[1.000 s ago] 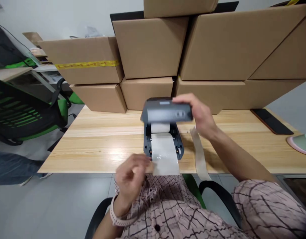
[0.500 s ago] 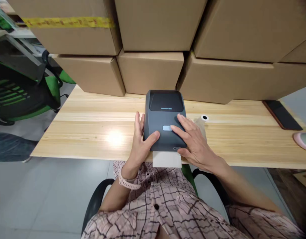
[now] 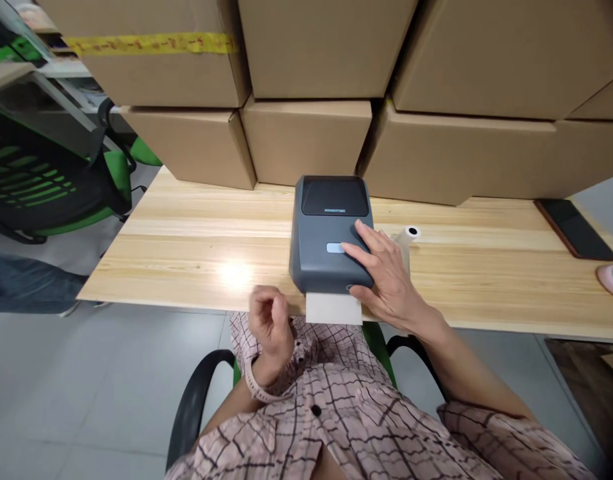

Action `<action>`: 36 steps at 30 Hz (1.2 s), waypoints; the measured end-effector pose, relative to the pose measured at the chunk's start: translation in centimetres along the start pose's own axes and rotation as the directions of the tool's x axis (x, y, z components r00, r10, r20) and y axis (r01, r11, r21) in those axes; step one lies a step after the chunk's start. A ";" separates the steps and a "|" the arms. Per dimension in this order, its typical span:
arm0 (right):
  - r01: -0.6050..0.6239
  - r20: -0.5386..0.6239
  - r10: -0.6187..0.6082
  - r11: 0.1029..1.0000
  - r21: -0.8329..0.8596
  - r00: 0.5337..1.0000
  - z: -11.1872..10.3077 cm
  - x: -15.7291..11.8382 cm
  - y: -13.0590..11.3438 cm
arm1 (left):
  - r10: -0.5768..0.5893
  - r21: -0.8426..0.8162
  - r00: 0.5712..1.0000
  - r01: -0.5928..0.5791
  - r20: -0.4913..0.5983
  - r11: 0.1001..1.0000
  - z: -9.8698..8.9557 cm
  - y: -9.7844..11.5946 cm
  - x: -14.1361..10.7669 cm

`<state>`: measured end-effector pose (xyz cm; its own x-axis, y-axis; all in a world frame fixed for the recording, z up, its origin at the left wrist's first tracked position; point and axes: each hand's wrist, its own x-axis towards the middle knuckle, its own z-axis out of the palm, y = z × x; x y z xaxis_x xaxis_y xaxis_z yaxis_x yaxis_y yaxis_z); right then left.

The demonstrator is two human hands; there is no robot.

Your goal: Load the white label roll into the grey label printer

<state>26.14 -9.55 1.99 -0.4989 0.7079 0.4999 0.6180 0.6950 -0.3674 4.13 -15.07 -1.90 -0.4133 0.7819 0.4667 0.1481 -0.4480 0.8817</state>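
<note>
A dark grey label printer [image 3: 319, 233] with a black window at its far end stands at the table's near edge. From its front a blank white label strip [image 3: 333, 309] sticks out over the edge. My right hand [image 3: 386, 273] lies on the printer's right side with fingers spread, the index fingertip at the pale blue button [image 3: 333, 248]. At the table edge, left of the strip and apart from the printer, my left hand [image 3: 270, 323] has its fingers curled in, with nothing seen in them. A small paper roll [image 3: 405, 241] lies just behind my right hand, partly hidden.
Stacked cardboard boxes [image 3: 306, 143] line the back of the wooden table [image 3: 186, 247]. A dark phone [image 3: 576, 229] and part of a pink-rimmed item [image 3: 609, 281] lie at the right. A green and black chair [image 3: 51, 180] and a person's jeans leg [image 3: 31, 283] are at the left.
My left hand has let go of the printer's left side, drawn back toward me and curled its fingers. My right hand stays on the printer.
</note>
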 end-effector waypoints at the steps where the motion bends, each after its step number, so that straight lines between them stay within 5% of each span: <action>1: -0.003 -0.004 0.003 1.000 0.000 1.000 0.1 0.0 -0.1 | -0.080 0.020 0.992 0.078 0.099 0.997 -0.4 0.2 -0.5; 2: -0.006 -0.008 0.006 1.000 -0.002 1.000 0.1 0.1 -0.1 | -0.209 0.045 0.950 0.205 0.231 0.978 -0.8 0.5 -0.6; 3: -0.008 -0.013 0.008 1.000 -0.005 1.000 0.1 0.1 -0.2 | -0.358 0.079 0.854 0.355 0.377 0.932 -1.0 0.8 -0.6; 5: -0.010 -0.023 0.009 1.000 -0.017 1.000 0.1 0.2 -0.2 | -0.547 0.140 0.587 0.595 0.597 0.791 -1.1 1.3 -0.1; 6: -0.012 -0.023 0.011 1.000 -0.026 1.000 0.1 0.2 -0.3 | -0.573 0.159 0.495 0.650 0.653 0.743 -1.0 1.4 0.3; 7: -0.013 -0.022 0.012 0.999 -0.037 1.000 0.1 0.2 -0.3 | -0.571 0.173 0.464 0.654 0.677 0.737 -0.9 1.4 0.6; 11: 0.004 -0.001 -0.004 0.996 -0.089 1.000 -0.4 0.2 -0.5 | -0.451 0.238 0.653 0.392 0.609 0.889 -0.9 1.1 1.1; 15: 0.003 0.029 0.001 0.990 -0.139 1.000 -1.3 1.0 -0.9 | -0.410 0.206 0.630 0.374 0.659 0.904 -1.1 0.6 0.9; 21: 0.036 0.111 -0.015 0.982 -0.183 0.994 -2.4 3.2 -0.7 | -0.366 0.195 0.666 0.319 0.650 0.928 -1.2 0.1 0.7; 24: 0.038 0.133 -0.022 0.992 -0.118 0.991 -2.3 2.8 -0.4 | -0.280 0.155 0.795 0.233 0.538 0.960 -1.5 0.0 0.5; 27: -0.068 0.109 0.069 0.998 -0.008 0.992 -1.9 0.8 -0.2 | -0.212 0.136 0.943 0.182 0.257 0.974 -1.9 0.0 0.7; 29: -0.182 0.097 0.177 0.982 0.057 0.980 -1.6 -0.8 -0.2 | -0.206 0.158 0.954 0.174 0.218 0.972 -2.0 -0.1 1.1; 33: -0.308 0.125 0.293 0.943 0.122 0.948 -1.3 -2.9 -0.4 | -0.202 0.161 0.864 0.142 0.461 0.977 -1.4 -0.8 1.6; 36: -0.309 0.137 0.289 0.936 0.166 0.948 -1.5 -3.2 -0.6 | -0.119 0.130 0.876 0.065 0.466 0.989 -0.8 -1.4 1.4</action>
<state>28.28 -12.42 1.82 -0.3774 0.8887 0.2603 0.6325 0.4527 -0.6285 2.65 -13.73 -2.51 0.0392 0.9409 0.3365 0.2364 -0.3359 0.9118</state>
